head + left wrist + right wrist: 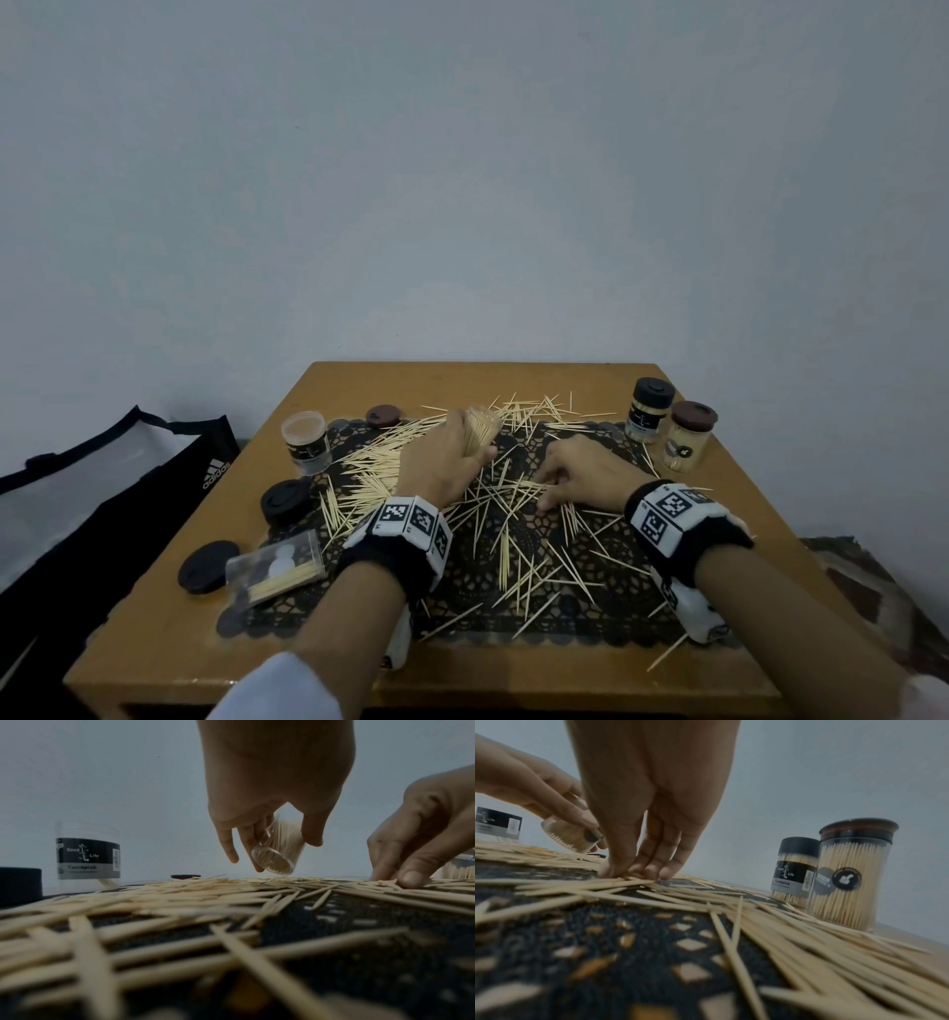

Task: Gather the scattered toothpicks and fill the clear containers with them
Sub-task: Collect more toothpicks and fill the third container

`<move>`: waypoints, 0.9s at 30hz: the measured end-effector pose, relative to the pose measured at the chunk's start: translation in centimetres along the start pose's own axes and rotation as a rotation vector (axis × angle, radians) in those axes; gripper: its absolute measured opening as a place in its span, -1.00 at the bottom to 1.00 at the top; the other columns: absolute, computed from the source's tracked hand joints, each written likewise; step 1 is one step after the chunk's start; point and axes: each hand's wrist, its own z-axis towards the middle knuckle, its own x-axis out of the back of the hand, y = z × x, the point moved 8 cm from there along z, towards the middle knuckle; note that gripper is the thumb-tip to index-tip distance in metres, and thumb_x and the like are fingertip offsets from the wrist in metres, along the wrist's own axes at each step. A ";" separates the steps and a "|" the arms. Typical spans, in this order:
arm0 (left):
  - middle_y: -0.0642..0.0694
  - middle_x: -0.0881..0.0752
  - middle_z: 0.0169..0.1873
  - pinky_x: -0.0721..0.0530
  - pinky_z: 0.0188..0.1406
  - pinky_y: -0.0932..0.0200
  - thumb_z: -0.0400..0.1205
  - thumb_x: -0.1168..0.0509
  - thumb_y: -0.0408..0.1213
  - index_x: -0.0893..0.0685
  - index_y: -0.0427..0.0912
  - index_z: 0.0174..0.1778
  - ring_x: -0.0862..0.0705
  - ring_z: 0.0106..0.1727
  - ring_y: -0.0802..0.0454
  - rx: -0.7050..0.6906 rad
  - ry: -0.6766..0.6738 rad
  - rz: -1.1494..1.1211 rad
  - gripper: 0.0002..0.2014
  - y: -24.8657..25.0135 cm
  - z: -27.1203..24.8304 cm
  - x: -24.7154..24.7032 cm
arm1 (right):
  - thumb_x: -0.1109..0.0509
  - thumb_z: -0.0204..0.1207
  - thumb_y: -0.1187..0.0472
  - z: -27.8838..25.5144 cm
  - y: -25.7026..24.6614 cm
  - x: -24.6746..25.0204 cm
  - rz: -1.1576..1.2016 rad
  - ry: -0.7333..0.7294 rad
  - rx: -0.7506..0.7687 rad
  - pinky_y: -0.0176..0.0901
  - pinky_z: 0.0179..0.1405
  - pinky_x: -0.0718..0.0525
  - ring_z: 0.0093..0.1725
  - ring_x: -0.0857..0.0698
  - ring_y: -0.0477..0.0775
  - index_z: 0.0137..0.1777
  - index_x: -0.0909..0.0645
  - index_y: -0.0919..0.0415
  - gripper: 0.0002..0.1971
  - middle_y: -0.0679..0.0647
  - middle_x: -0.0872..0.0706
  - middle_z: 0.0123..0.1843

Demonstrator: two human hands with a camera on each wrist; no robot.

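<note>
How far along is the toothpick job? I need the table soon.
Done: two capped jars stand full at the far right. In hand: the left hand grips a tilted, nearly full container; the right hand pinches loose toothpicks on the mat. Left: an open jar with few sticks, and many scattered.

Scattered toothpicks (518,519): pale wooden sticks, strewn flat across the middle of the tabletop. Held container (480,429): clear, tilted, nearly full, raised above the toothpicks. Open container (306,441): upright, far left, almost empty. Two capped containers (667,429): upright, far right, packed full.
</note>
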 end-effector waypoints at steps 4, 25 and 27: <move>-0.10 -0.69 0.13 -0.57 -0.06 0.13 0.68 -0.19 0.18 -0.35 -0.17 0.38 -0.62 -0.01 -0.02 -0.011 -0.012 0.013 -0.46 0.1 0.0 0.0 | -0.51 0.49 0.17 0.3 -0.7 0.2 -0.041 0.018 0.026 -0.39 -0.10 -0.52 -0.12 -0.63 -0.17 0.06 -0.80 0.18 -0.81 -0.03 -0.78 -0.03; -0.10 -0.68 0.16 -0.53 -0.08 0.15 0.66 -0.24 0.18 -0.37 -0.14 0.38 -0.65 0.06 -0.05 -0.031 -0.041 0.004 -0.46 0.0 0.0 -0.6 | -0.19 0.65 0.14 -0.1 -1.7 0.8 -0.376 0.148 0.068 -0.17 -0.12 -0.59 0.02 -0.66 0.00 0.03 -0.58 0.08 -0.86 -0.04 -0.70 0.06; -0.09 -0.68 0.17 -0.58 -0.07 0.14 0.66 -0.24 0.15 -0.36 -0.14 0.41 -0.64 0.03 -0.02 -0.022 -0.030 -0.006 -0.46 -0.1 0.1 -0.6 | -0.17 0.69 0.11 0.0 -1.6 1.2 -0.393 0.199 0.053 -0.14 -0.11 -0.63 0.00 -0.68 0.01 0.09 -0.59 0.08 -0.83 -0.02 -0.72 0.06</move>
